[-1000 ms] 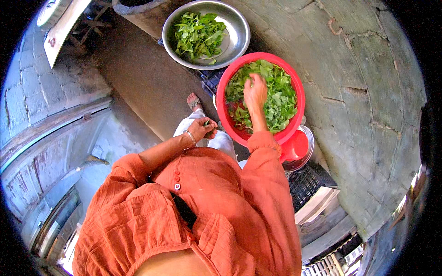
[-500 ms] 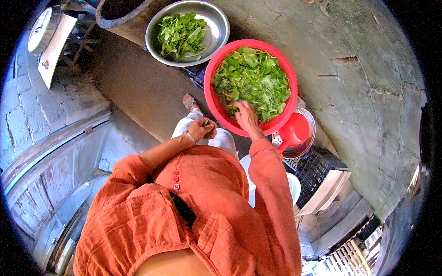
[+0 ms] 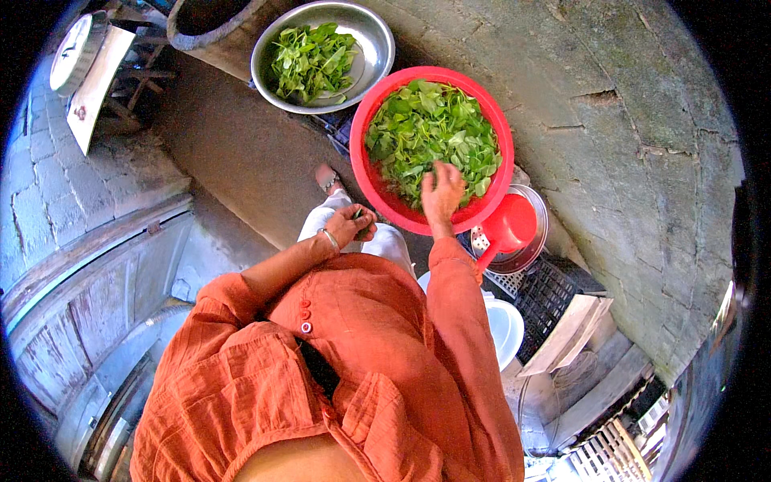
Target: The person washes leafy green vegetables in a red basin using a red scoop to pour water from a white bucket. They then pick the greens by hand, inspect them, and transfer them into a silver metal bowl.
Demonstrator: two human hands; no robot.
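Observation:
My right hand (image 3: pixel 443 197) reaches over the near rim of a red basin (image 3: pixel 363 173). Its bent fingers are apart and touch the loose leafy greens (image 3: pixel 426 120) that fill the basin; the fingertips are partly hidden among the leaves. Close to my knees, my left hand (image 3: pixel 351 226) is closed, and a bit of dark green shows between its fingers, looking like leafy greens. Beyond and to the left, a steel bowl (image 3: pixel 377 64) holds a smaller heap of picked leaves (image 3: pixel 312 63).
Right of the basin, a red dipper (image 3: pixel 512 222) rests on a metal pan (image 3: pixel 540 241). A black crate (image 3: pixel 546 309) and a white tub (image 3: pixel 507 333) stand nearer me. A rough wall (image 3: pixel 634 153) rises on the right. A large round-mouthed vessel (image 3: pixel 233 40) stands at the far left.
My right hand has moved from the greens' near left edge rightward and slightly farther over the leaves, its fingers lifting apart. My left hand stays closed in nearly the same place.

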